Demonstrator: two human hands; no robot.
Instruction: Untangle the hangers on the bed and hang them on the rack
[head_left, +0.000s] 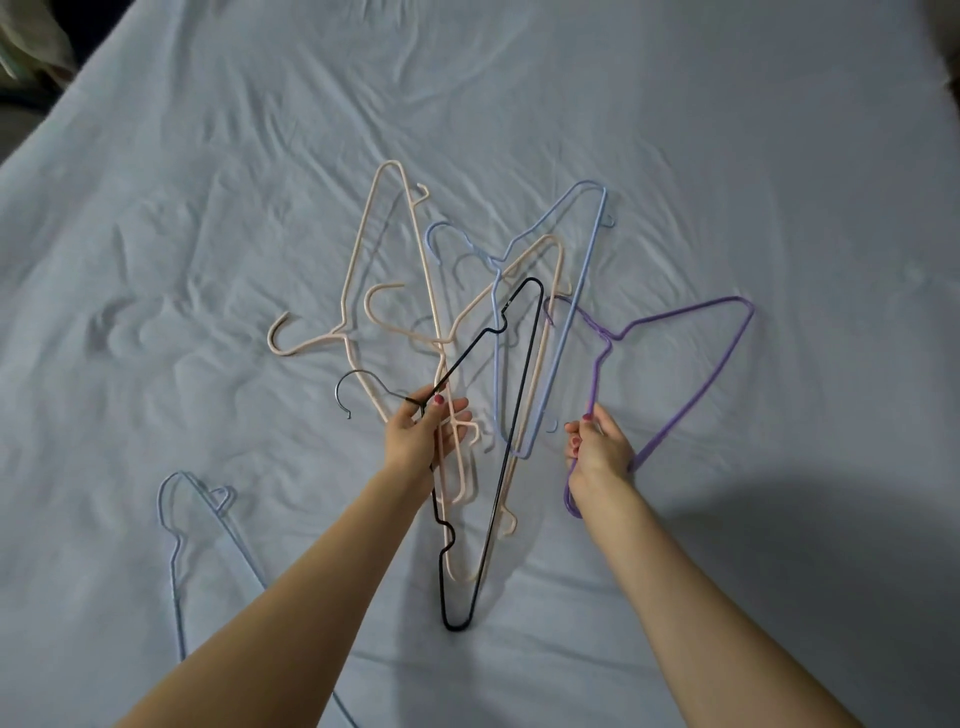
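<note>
Your left hand (423, 431) pinches the black hanger (511, 452) at its neck; your right hand (597, 444) curls round the purple hanger (691, 384), probably to draw them apart. At twelve o'clock, pink and blue hangers (415, 291) lie crossed on the bed (208, 208). No rack or container shows.

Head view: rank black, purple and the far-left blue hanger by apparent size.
1. black hanger, longest span.
2. purple hanger.
Unranked: blue hanger; it runs behind the left arm, full extent hidden.
All probably similar; nearness skews this.
</note>
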